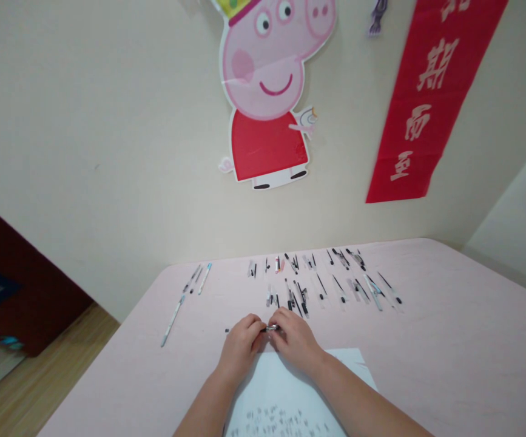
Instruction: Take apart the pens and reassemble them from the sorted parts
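Observation:
Above the top of a written sheet of paper [285, 388], my two hands meet at a pen [270, 328] with a dark and silvery section showing between them. My left hand [243, 341] has its fingers closed around the pen's left part. On the other side, the fingertips of my right hand [293, 338] pinch the silvery end. Most of the pen is hidden by my fingers. A small dark piece [227, 331] shows just left of my left hand; whether it belongs to the pen I cannot tell.
Beyond my hands lie rows of pen parts [296, 297] on the pink tabletop [449, 340], with more pieces [340, 258] near the wall. Several pens, including a pale one [171, 321], lie at the left. A pig cutout [269, 145] and red banner [403, 139] hang on the wall.

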The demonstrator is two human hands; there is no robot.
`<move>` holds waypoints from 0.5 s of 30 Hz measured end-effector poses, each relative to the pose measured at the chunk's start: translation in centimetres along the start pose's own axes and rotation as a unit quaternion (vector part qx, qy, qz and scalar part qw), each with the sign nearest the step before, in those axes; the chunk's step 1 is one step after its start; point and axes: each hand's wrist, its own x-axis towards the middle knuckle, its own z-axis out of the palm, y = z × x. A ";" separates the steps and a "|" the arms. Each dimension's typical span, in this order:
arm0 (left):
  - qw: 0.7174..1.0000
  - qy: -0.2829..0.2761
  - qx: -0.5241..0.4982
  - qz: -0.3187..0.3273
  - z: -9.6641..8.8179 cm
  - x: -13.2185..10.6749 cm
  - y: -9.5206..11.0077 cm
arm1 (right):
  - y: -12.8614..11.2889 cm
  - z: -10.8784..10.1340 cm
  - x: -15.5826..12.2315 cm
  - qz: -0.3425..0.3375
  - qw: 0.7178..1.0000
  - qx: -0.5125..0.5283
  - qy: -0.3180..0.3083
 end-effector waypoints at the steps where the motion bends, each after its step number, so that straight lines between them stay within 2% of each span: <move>1: 1.000 0.000 -0.001 0.002 0.0 0.0 0.0 | 0.0 0.0 0.0 0.005 1.000 0.003 0.000; 5: 1.000 -0.001 -0.003 0.004 0.0 0.0 0.0 | 0.0 -0.1 0.1 0.016 1.000 -0.014 -0.011; 9: 1.000 0.003 0.000 0.006 0.1 0.0 -0.1 | 0.2 0.0 0.0 0.000 0.999 -0.040 -0.016; 15: 1.000 -0.001 -0.004 0.008 0.1 0.0 -0.1 | 0.2 0.1 0.0 -0.007 1.000 -0.002 0.003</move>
